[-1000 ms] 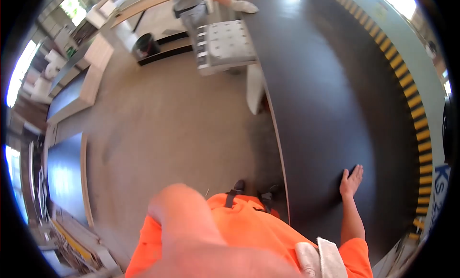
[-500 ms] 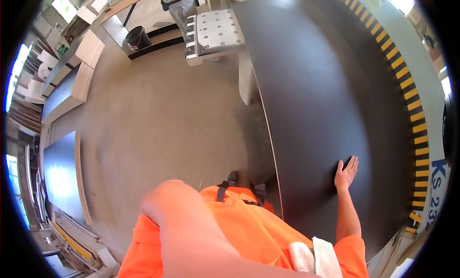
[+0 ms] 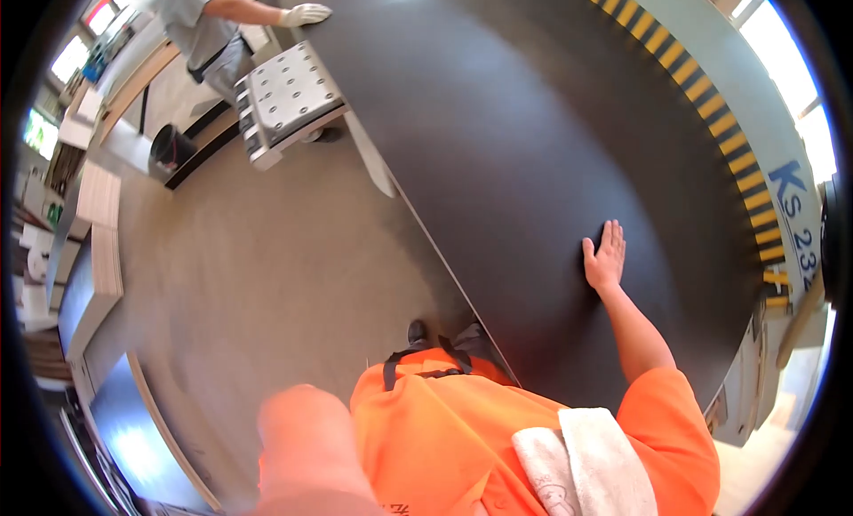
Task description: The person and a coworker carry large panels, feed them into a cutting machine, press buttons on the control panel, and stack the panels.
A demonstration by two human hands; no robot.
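Steadying the wide dark board (image 3: 498, 160) with a flat, unclenched right hand (image 3: 606, 265) seems to be the step in hand; the left hand is out of view, so its state cannot be told. The board lies at the person's right, beside a striped edge (image 3: 698, 88), with a co-worker's gloved hand (image 3: 305, 16) at its far end. Shifting it would call for even palm pressure, matched between both people.
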